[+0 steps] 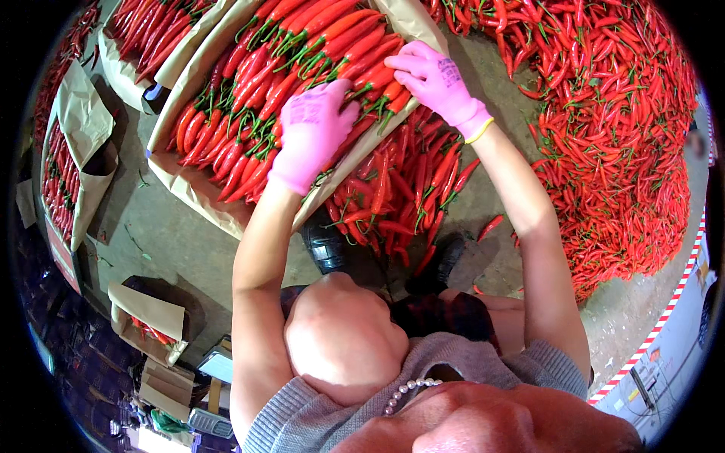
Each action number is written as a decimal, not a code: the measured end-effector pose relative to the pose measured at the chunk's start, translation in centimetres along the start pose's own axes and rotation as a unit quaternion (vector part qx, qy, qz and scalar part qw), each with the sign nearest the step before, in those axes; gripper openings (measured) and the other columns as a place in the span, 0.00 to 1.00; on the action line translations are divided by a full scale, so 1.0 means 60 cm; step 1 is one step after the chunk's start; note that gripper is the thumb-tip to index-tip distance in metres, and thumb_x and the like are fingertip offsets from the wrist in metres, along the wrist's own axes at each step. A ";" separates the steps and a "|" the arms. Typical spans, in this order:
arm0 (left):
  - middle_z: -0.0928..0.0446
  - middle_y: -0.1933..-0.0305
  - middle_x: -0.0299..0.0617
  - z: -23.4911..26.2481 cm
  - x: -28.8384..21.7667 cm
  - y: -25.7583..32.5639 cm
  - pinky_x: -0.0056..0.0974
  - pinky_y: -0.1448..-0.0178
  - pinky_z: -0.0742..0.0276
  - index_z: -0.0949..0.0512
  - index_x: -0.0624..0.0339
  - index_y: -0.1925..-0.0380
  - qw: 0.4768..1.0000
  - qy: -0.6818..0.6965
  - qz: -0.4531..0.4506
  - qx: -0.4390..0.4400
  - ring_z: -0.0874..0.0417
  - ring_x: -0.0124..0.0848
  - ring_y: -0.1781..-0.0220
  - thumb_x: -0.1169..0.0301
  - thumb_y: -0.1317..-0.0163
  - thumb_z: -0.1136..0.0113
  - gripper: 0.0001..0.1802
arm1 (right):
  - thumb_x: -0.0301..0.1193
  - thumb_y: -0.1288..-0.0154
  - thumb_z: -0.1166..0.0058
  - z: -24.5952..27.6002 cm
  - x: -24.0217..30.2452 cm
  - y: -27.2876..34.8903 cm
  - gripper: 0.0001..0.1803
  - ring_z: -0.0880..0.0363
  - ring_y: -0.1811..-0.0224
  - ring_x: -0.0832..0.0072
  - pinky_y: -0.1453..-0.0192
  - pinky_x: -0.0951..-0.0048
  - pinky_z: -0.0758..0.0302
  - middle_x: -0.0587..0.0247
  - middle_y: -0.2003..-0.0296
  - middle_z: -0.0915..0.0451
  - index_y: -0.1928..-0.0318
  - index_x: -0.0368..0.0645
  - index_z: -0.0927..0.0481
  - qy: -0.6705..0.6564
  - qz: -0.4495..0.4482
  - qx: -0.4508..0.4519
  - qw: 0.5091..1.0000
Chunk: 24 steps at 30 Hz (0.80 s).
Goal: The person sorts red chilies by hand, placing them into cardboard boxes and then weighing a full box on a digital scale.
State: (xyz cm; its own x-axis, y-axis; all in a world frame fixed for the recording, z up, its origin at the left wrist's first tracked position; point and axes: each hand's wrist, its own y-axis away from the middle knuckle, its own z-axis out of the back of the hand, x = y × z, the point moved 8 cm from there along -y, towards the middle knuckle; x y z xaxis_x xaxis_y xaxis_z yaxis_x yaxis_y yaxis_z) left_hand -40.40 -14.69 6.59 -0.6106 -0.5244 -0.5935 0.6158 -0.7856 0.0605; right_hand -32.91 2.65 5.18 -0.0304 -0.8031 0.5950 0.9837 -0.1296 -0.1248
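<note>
An open box lined with brown paper [198, 198] is filled with rows of long red chilli peppers [257, 79] with green stems. Both of my hands wear pink gloves and work at the box's right side. My left hand [313, 132] curls over the stem ends of some peppers, its fingertips partly hidden. Across from it, my right hand [432, 79] closes its fingers at the tips of the same peppers. Just below the box's right edge lies a loose pile of red chilli peppers [393, 185], close to my shoes.
A large heap of red chillies [619, 143] covers the floor at right, bordered by red-and-white tape [668, 321]. More paper-lined boxes of chillies [113, 72] stand at left. An open carton [147, 309] and a grey device with keys [211, 423] are at lower left.
</note>
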 end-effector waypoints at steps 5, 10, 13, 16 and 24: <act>0.16 0.64 0.46 0.064 0.007 0.059 0.45 0.55 0.22 0.17 0.58 0.54 0.997 0.058 0.021 -0.052 0.15 0.44 0.61 0.63 0.41 0.35 0.17 | 0.30 0.36 0.40 -0.003 0.006 0.006 0.14 0.19 0.60 0.66 0.55 0.68 0.23 0.61 0.59 0.21 0.50 0.47 0.15 -0.015 0.001 0.036 0.999; 0.16 0.68 0.46 0.085 0.034 0.077 0.41 0.61 0.21 0.15 0.60 0.61 0.991 0.085 0.069 -0.073 0.14 0.41 0.67 0.66 0.41 0.34 0.11 | 0.33 0.35 0.41 0.046 0.010 -0.015 0.15 0.18 0.60 0.64 0.54 0.65 0.21 0.61 0.60 0.20 0.49 0.48 0.16 0.004 -0.021 -0.015 1.000; 0.16 0.68 0.47 0.082 0.039 0.063 0.40 0.61 0.21 0.15 0.60 0.61 0.989 0.094 0.091 -0.072 0.14 0.40 0.68 0.67 0.41 0.33 0.11 | 0.34 0.34 0.46 0.026 -0.005 -0.050 0.16 0.18 0.60 0.60 0.56 0.61 0.19 0.62 0.56 0.20 0.47 0.54 0.19 0.154 -0.021 -0.007 0.988; 0.16 0.68 0.47 0.076 0.022 0.053 0.40 0.61 0.21 0.15 0.60 0.61 0.987 0.113 0.070 -0.087 0.14 0.40 0.68 0.67 0.41 0.33 0.11 | 0.33 0.35 0.47 -0.012 -0.032 -0.074 0.16 0.18 0.61 0.58 0.57 0.60 0.19 0.61 0.56 0.21 0.47 0.54 0.19 0.274 -0.019 0.125 0.953; 0.16 0.66 0.47 0.079 0.039 0.073 0.37 0.59 0.21 0.15 0.62 0.59 0.986 0.126 0.075 -0.082 0.14 0.36 0.66 0.69 0.39 0.35 0.11 | 0.35 0.34 0.45 0.029 -0.002 -0.059 0.15 0.19 0.64 0.59 0.58 0.62 0.20 0.61 0.60 0.21 0.47 0.54 0.19 0.124 0.002 -0.028 0.992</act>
State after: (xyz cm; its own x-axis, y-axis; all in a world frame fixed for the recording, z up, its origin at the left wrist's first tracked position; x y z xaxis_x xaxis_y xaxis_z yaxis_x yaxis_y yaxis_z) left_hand -41.49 -20.89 9.26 -0.3758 -0.5163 -0.7695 0.7749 -0.6305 0.0446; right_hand -36.10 4.21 6.93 -0.0756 -0.9212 0.3816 0.9726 -0.1525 -0.1755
